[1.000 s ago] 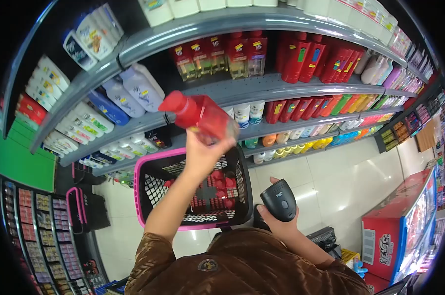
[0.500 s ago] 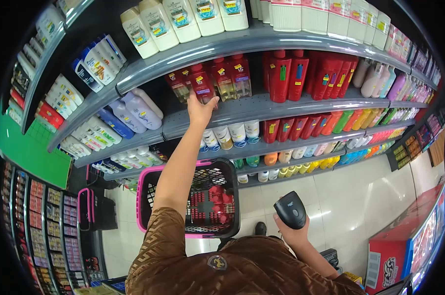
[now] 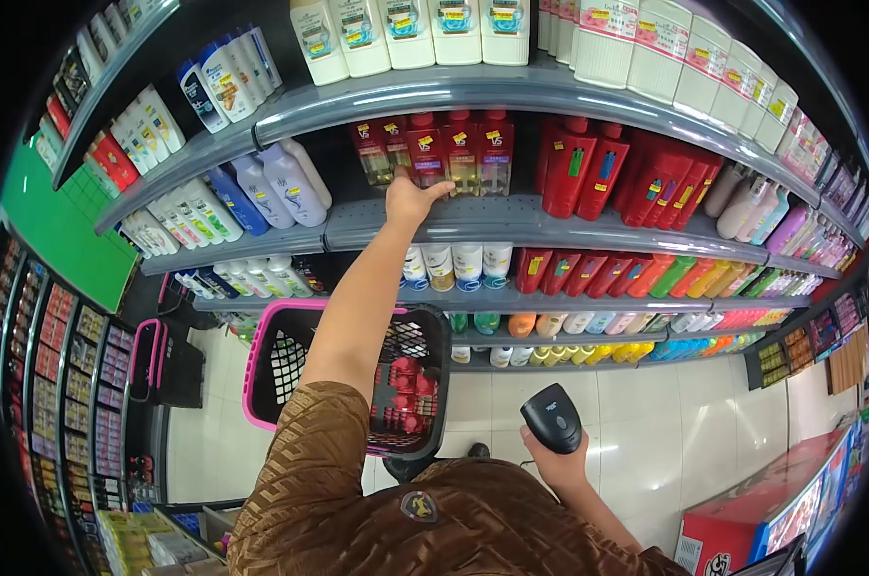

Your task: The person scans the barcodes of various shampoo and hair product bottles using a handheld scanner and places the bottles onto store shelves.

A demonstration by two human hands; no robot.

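Red bottle (image 3: 426,149) occupies the shelf (image 3: 511,221) at upper centre, left hand (image 3: 415,203) at its base, grip closure cannot be told, right hand (image 3: 559,468) clasping scanner (image 3: 552,420); positioning seems in hand, next requiring steady alignment

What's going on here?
A person in a store aisle has their left hand at the lower part of a red bottle in a row on the shelf; whether it grips or only touches isn't clear. Their right hand holds a black scanner over the floor. A basket with red items in it is below, partly hidden by the left arm.
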